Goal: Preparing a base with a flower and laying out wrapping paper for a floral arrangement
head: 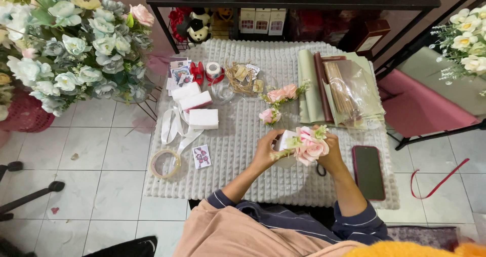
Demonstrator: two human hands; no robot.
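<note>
My left hand (264,150) grips a small white box (283,139) from its left side. My right hand (331,156) holds the other side, where pink artificial roses (310,146) with green sprigs sit on the box. Both hands hover over the white textured mat (238,151) near its front middle. Two more pink roses (282,93) and a single one (269,116) lie on the mat just beyond my hands. Something dark, partly hidden, lies under my right wrist (321,170).
White boxes (202,118) with ribbon lie left of centre, a tape roll (164,163) at the mat's left edge, a small card (201,156) beside it. A dark phone (368,172) lies right. Wrapping sheets (344,87) sit back right. A large pale flower bunch (71,44) stands left.
</note>
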